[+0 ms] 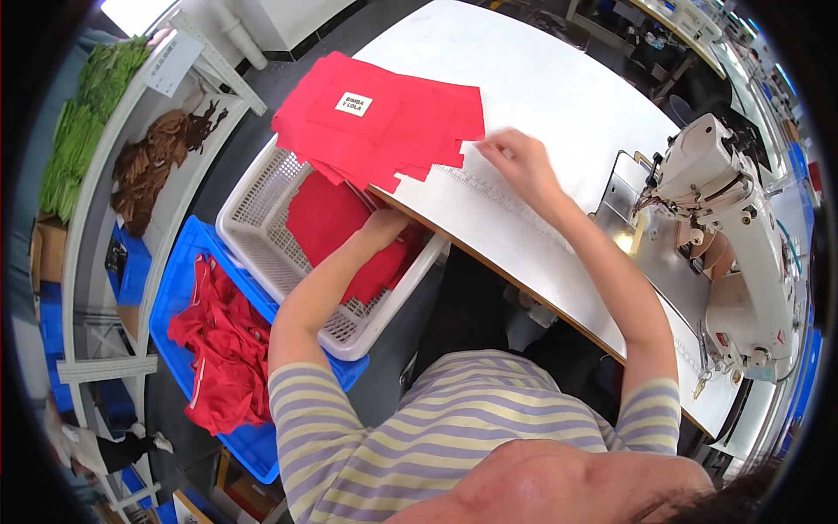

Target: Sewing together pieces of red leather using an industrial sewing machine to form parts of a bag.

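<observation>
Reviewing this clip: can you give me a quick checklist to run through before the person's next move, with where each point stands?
1. Left hand inside the white basket: ok, it is down among the red cloth there.
2. Left hand gripping a piece: cannot tell, its fingertips are hidden.
3. Right hand holding the red stack: cannot tell, it is close by the stack's right corner.
4. Stack's edges squared: not ok, they are staggered at the lower right.
5. Pale label uncovered: ok, it faces up.
6. Hands clear of the sewing machine: ok, both are well apart from it.
</observation>
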Demonstrator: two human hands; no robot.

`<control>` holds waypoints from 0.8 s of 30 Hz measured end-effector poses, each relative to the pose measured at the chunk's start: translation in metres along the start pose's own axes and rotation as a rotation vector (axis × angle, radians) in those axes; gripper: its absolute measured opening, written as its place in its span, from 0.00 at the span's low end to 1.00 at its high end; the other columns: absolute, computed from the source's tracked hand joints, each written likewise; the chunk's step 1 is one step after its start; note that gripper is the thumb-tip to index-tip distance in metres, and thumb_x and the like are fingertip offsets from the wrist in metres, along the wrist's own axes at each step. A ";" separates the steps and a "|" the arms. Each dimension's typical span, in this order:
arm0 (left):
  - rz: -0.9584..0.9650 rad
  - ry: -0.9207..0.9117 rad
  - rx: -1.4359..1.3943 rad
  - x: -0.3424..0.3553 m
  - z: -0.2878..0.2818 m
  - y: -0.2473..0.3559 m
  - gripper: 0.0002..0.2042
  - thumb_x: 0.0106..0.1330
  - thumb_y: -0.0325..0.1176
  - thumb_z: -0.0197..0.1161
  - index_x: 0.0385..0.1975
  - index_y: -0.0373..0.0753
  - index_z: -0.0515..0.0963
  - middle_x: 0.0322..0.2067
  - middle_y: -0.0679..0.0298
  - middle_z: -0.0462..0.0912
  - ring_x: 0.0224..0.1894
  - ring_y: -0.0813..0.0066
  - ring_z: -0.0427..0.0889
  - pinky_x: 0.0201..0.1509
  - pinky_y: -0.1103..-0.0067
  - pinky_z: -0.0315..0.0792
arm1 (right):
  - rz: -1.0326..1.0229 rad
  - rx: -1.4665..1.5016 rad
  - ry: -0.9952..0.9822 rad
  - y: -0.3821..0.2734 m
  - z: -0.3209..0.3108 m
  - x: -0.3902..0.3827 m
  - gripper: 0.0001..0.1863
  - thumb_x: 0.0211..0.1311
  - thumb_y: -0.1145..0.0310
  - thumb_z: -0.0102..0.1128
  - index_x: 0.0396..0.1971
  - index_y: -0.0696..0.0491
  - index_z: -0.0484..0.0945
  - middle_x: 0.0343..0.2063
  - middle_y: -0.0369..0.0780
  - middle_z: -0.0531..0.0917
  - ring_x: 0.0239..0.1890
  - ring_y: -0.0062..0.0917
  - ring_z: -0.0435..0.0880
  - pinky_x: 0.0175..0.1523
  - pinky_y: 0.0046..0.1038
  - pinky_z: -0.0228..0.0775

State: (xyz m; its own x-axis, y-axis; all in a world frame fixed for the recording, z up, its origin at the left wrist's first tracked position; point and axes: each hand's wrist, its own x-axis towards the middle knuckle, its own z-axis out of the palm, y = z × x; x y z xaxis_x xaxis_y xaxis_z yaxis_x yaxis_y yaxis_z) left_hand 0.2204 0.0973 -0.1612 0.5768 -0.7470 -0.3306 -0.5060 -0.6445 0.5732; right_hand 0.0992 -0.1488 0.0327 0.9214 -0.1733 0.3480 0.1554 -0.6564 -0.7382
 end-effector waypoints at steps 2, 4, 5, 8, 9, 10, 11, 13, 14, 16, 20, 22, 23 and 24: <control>0.237 0.083 0.495 -0.006 0.003 -0.022 0.13 0.62 0.29 0.49 0.45 0.36 0.73 0.48 0.53 0.76 0.39 0.57 0.83 0.38 0.67 0.78 | -0.090 -0.132 0.146 0.011 0.029 0.051 0.10 0.55 0.64 0.64 0.33 0.55 0.82 0.32 0.45 0.83 0.36 0.36 0.82 0.43 0.32 0.73; 0.309 0.112 0.496 -0.009 0.002 -0.021 0.12 0.59 0.27 0.52 0.43 0.36 0.73 0.47 0.53 0.75 0.39 0.56 0.82 0.37 0.66 0.78 | 0.116 -0.264 0.086 0.022 0.044 0.082 0.12 0.52 0.61 0.65 0.30 0.55 0.82 0.30 0.46 0.83 0.35 0.38 0.82 0.43 0.35 0.73; 0.365 0.158 0.497 -0.012 -0.001 -0.018 0.13 0.56 0.25 0.55 0.42 0.37 0.74 0.47 0.53 0.74 0.39 0.55 0.82 0.37 0.65 0.78 | 0.125 -0.263 0.073 0.018 0.048 0.090 0.12 0.52 0.61 0.65 0.30 0.55 0.82 0.30 0.46 0.83 0.35 0.38 0.82 0.43 0.35 0.73; 0.363 0.219 0.376 -0.016 0.001 -0.025 0.12 0.57 0.24 0.55 0.41 0.37 0.73 0.37 0.51 0.78 0.38 0.51 0.81 0.39 0.62 0.76 | 0.044 -0.080 -0.014 -0.002 0.051 0.096 0.11 0.50 0.65 0.62 0.28 0.58 0.80 0.25 0.44 0.83 0.30 0.33 0.83 0.39 0.32 0.74; 0.360 0.225 0.339 -0.016 0.002 -0.031 0.12 0.56 0.23 0.55 0.41 0.37 0.73 0.37 0.51 0.77 0.40 0.51 0.80 0.40 0.62 0.75 | 0.042 0.039 -0.026 -0.009 0.044 0.088 0.11 0.50 0.65 0.63 0.28 0.59 0.80 0.24 0.43 0.83 0.28 0.29 0.82 0.38 0.29 0.74; 0.349 0.221 0.330 -0.014 0.002 -0.037 0.12 0.56 0.23 0.55 0.41 0.37 0.73 0.37 0.51 0.77 0.40 0.51 0.80 0.40 0.62 0.75 | 0.041 0.155 -0.034 -0.019 0.029 0.076 0.12 0.50 0.65 0.64 0.27 0.60 0.79 0.23 0.41 0.82 0.27 0.25 0.82 0.36 0.27 0.74; 0.350 0.182 0.284 -0.013 0.003 -0.045 0.13 0.56 0.23 0.54 0.43 0.39 0.73 0.39 0.52 0.78 0.41 0.52 0.80 0.40 0.63 0.76 | 0.099 0.457 -0.089 -0.025 0.014 0.054 0.12 0.51 0.65 0.64 0.27 0.61 0.79 0.22 0.38 0.81 0.27 0.19 0.80 0.34 0.22 0.73; 0.365 0.102 0.195 -0.005 0.007 -0.053 0.17 0.57 0.23 0.53 0.46 0.44 0.73 0.42 0.55 0.78 0.42 0.55 0.81 0.41 0.65 0.77 | 0.300 0.515 -0.105 -0.031 -0.024 0.006 0.11 0.54 0.67 0.63 0.32 0.60 0.78 0.26 0.39 0.82 0.29 0.20 0.81 0.37 0.22 0.74; 0.515 0.303 0.271 -0.004 0.011 -0.055 0.17 0.59 0.24 0.52 0.47 0.48 0.74 0.41 0.54 0.79 0.43 0.54 0.80 0.43 0.66 0.77 | 0.377 0.499 -0.111 -0.029 -0.043 -0.020 0.13 0.55 0.69 0.62 0.37 0.62 0.78 0.30 0.41 0.83 0.31 0.21 0.82 0.40 0.22 0.74; 0.389 0.163 -0.019 -0.005 0.022 -0.078 0.16 0.59 0.25 0.52 0.47 0.47 0.75 0.41 0.54 0.79 0.43 0.54 0.80 0.43 0.67 0.77 | 0.509 0.435 -0.103 -0.027 -0.074 -0.067 0.16 0.58 0.71 0.59 0.46 0.61 0.76 0.35 0.39 0.83 0.36 0.19 0.82 0.44 0.21 0.73; 0.431 0.084 -0.003 -0.028 0.004 -0.053 0.15 0.57 0.26 0.57 0.45 0.45 0.77 0.42 0.57 0.77 0.42 0.55 0.79 0.45 0.67 0.76 | 0.683 0.371 -0.009 0.009 -0.116 -0.140 0.14 0.60 0.73 0.56 0.46 0.60 0.76 0.35 0.37 0.83 0.35 0.15 0.81 0.41 0.18 0.72; 0.383 0.144 0.457 -0.041 -0.005 -0.036 0.15 0.56 0.27 0.60 0.44 0.44 0.77 0.43 0.61 0.75 0.46 0.57 0.77 0.46 0.67 0.75 | 0.653 0.476 0.105 0.017 -0.115 -0.157 0.12 0.62 0.75 0.56 0.44 0.60 0.77 0.33 0.35 0.83 0.32 0.14 0.80 0.38 0.16 0.71; 0.384 0.139 0.453 -0.041 -0.004 -0.034 0.15 0.56 0.27 0.60 0.44 0.44 0.77 0.43 0.61 0.75 0.46 0.57 0.77 0.46 0.67 0.75 | 0.659 0.475 0.104 0.020 -0.113 -0.161 0.12 0.62 0.75 0.56 0.44 0.60 0.77 0.33 0.35 0.83 0.32 0.14 0.80 0.38 0.16 0.71; 0.374 0.153 0.450 -0.040 -0.005 -0.034 0.14 0.56 0.27 0.60 0.44 0.43 0.76 0.43 0.61 0.75 0.46 0.58 0.77 0.46 0.67 0.75 | 0.632 0.529 0.192 0.022 -0.110 -0.162 0.11 0.62 0.76 0.57 0.43 0.61 0.77 0.32 0.35 0.83 0.32 0.13 0.80 0.37 0.16 0.71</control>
State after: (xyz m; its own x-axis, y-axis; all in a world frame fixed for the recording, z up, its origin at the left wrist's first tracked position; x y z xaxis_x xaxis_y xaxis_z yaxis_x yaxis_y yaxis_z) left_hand 0.2183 0.1498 -0.1637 0.3762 -0.9258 -0.0376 -0.8947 -0.3735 0.2451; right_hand -0.0854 -0.2155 0.0239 0.8222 -0.5450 -0.1642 -0.1780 0.0280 -0.9836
